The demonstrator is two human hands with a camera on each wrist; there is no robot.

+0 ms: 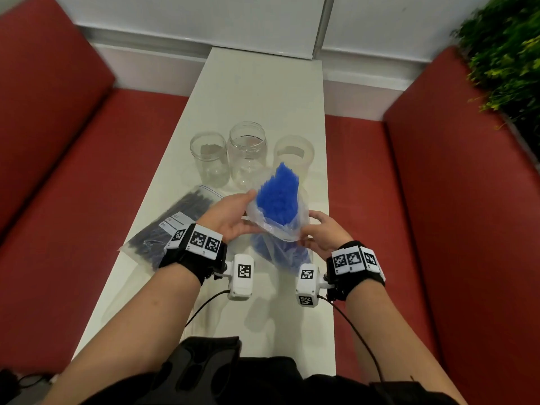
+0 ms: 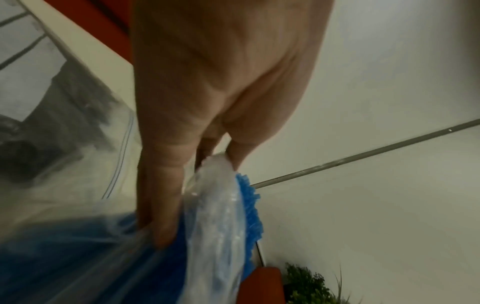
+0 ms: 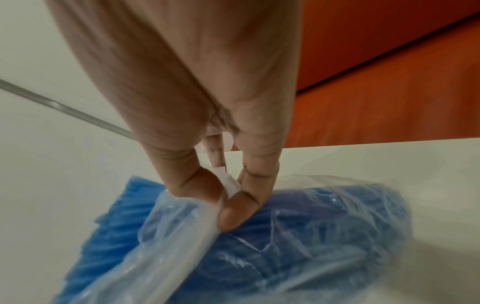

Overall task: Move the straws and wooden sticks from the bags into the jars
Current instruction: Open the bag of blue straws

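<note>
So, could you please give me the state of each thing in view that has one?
left hand: grips the bag's rolled rim
right hand: pinches the rim
bag of blue straws: open, rim rolled down
blue straws: poking out of the bag
bag of dark sticks: lying flat, untouched
three jars: upright, lidless, empty

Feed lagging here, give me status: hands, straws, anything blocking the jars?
Left hand and right hand both pinching the clear bag. Blue straws poking out, none jarred. Three jars empty, path clear.
</note>
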